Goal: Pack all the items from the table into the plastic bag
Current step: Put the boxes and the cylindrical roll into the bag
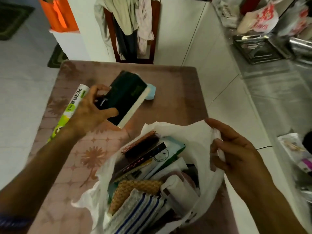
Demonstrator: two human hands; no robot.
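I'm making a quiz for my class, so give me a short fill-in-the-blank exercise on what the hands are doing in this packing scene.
1. The left hand grips a dark ____ above the table.
2. The right hand holds open the rim of the white plastic ____.
3. Left of the left hand lies a roll of cling film, coloured white and ____.

Missing words: book; bag; green

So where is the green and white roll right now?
In the head view, the cling film roll lies on the table's left side, partly under the left hand, beside the dark book.
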